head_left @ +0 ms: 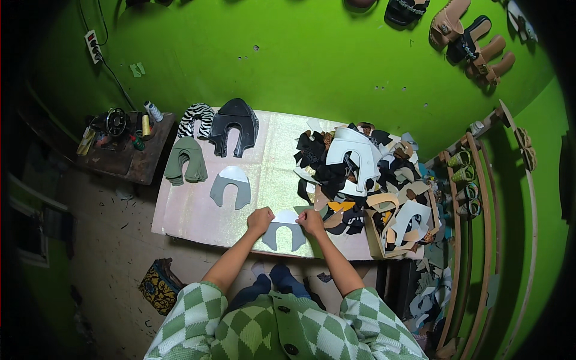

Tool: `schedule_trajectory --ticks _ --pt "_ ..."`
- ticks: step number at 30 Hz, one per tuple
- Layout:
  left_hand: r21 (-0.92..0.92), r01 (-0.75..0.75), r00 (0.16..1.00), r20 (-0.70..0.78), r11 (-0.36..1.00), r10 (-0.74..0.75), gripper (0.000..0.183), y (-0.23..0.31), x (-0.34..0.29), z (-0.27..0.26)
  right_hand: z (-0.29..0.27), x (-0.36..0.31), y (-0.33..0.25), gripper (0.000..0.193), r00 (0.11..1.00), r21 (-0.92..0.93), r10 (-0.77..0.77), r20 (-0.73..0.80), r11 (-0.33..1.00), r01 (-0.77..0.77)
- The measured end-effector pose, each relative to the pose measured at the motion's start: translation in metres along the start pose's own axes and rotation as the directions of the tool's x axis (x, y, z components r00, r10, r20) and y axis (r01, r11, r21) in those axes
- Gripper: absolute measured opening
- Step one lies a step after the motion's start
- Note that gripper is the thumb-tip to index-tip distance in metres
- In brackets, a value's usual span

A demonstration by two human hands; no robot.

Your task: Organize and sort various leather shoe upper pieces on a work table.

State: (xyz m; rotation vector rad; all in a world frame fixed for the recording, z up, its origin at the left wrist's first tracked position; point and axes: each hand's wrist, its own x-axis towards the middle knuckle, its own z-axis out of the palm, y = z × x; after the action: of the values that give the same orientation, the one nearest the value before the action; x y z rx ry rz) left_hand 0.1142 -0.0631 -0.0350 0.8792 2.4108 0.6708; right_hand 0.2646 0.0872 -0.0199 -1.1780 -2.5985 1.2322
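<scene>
At the table's near edge lies a U-shaped grey shoe-upper piece (277,232) with a white rounded patch (285,216) along its top. My left hand (260,221) is closed, pinching the left side of this piece near the white part. On the opposite side, the fingers of my right hand (311,221) pinch its upper right edge. A similar grey and white upper piece (241,195) lies flat a little farther off to the left. Beyond it are a stack of green U-shaped pieces (187,157), zebra-striped pieces (204,117) and black U-shaped pieces (243,114).
A large heap of scraps (390,162) covers the table's right side, with a scrap-filled box (378,237) at its near corner. A wooden rack (459,240) with sandals stands at right. Left is a sewing machine table (144,171); a patterned bag (161,287) sits on the floor.
</scene>
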Motion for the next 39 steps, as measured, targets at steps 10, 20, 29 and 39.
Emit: schedule_trajectory --ticks 10,20,29,39 --pt "0.215 -0.047 0.996 -0.07 0.976 0.063 0.015 0.012 -0.004 0.0 0.01 0.016 0.009 0.021 0.998 -0.038 -0.065 -0.015 0.997 0.064" --pt "0.271 -0.145 0.962 -0.186 0.952 0.199 0.014 0.007 -0.011 0.013 0.01 0.02 0.011 0.019 0.996 -0.076 -0.079 0.04 0.994 0.082" --pt "0.591 -0.291 0.899 -0.102 0.752 0.427 0.024 0.003 -0.038 0.019 0.025 -0.029 -0.005 0.019 0.878 -0.349 -0.471 -0.082 0.839 0.418" --pt "0.561 -0.292 0.877 -0.166 0.774 0.451 0.049 0.005 -0.082 0.028 0.054 -0.065 -0.011 0.048 0.857 -0.671 -0.465 -0.22 0.71 0.213"
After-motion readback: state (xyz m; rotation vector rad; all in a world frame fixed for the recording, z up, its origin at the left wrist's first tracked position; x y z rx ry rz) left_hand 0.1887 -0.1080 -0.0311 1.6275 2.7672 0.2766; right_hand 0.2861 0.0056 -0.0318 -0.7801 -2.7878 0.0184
